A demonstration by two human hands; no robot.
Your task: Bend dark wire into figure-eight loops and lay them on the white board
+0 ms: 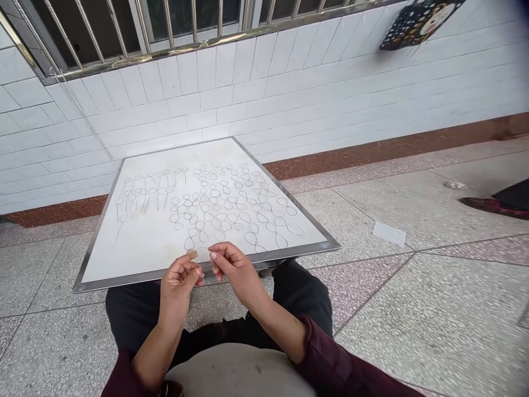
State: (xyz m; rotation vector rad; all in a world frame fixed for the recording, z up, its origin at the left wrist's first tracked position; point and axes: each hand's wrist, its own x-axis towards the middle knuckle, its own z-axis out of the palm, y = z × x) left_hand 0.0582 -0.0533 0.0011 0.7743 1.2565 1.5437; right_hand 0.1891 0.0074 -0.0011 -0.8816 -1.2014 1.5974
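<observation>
Just over the near edge of a white board (144,256), both my hands are raised close together. My left hand (177,284) pinches a thin wire (204,280), whose loose end pokes out below the fingertips. A band like a tape or plaster wraps one of its fingers. My right hand (239,275) is also closed, its thumb and forefinger pinching at the same wire; the exact grip is too fine to make out. Beyond them lie several figure-eight wire loops (250,239). At the board's left are several single loops with straight tails (117,234).
The metal-framed board lies across my knees and reaches toward a white tiled wall (198,121). Window bars (167,25) run above. A patterned bag (417,25) hangs at upper right. On the floor lies a white paper (389,234); another person's shoe (491,207) shows at right.
</observation>
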